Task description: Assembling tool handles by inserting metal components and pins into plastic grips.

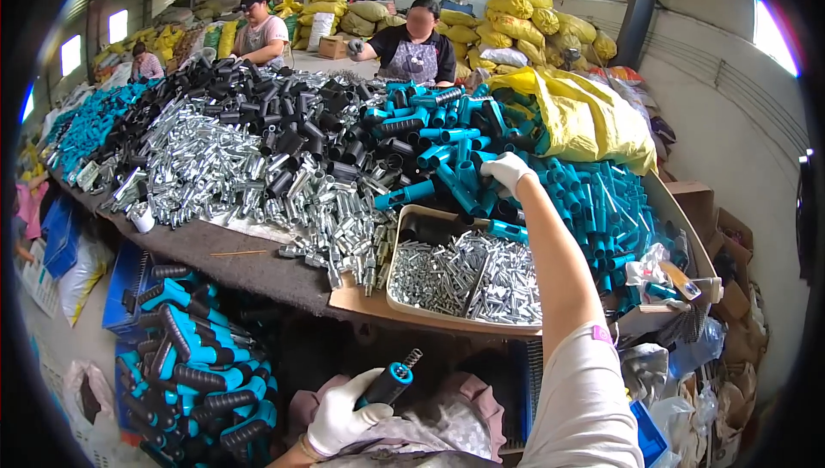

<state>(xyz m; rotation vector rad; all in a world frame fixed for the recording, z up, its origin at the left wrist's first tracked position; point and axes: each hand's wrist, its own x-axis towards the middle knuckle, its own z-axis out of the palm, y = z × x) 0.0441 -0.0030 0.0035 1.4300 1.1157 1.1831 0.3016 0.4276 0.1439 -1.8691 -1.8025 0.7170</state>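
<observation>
Left hand [344,416], white-gloved, low in view before the wearer's lap: fingers wrapped around a black-and-teal cylindrical housing [384,387], tilted, its open end up and to the right. A coil spring [413,358] sticks out of that end; small bright bits show in the mouth beside it, too small to name. The housing's lower part is hidden by the glove.

Right hand [510,173], also white-gloved, arm stretched across the bench to the teal tubes [462,184]. Fingertips lost among the parts; cannot tell whether they grasp a tube or only touch. The forearm covers the right side of the beige tray [392,283], which holds small metal pins [434,272] on either side of a divider, partly buried.

Left of the tray, a heap of silver metal fittings [322,219]; behind it, black sleeves [284,111], many overlapping. A yellow woven sack [597,120] lies over the teal stock, its contents partly covered.

Below the bench edge, lower left: teal-and-black tool bodies [206,365] piled beside a blue crate [126,283], lowest ones in shadow. Across the bench, a co-worker [414,51], lower body hidden by the heap.
</observation>
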